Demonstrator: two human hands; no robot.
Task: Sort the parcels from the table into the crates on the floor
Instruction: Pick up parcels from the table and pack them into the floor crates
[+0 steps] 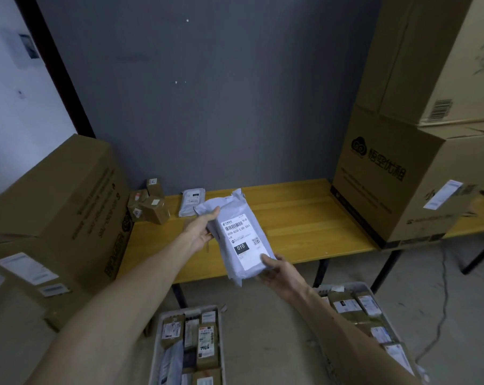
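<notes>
Above the table, both hands hold the grey parcel lengthwise, label up.

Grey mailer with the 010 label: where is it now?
Head view, centre: the grey mailer is held in the air, left hand at its top end, right hand at its bottom, over the front edge of the table.

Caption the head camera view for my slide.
A grey labelled mailer held by left hand and right hand at the wooden table; parcel-filled crates on the floor.
</notes>
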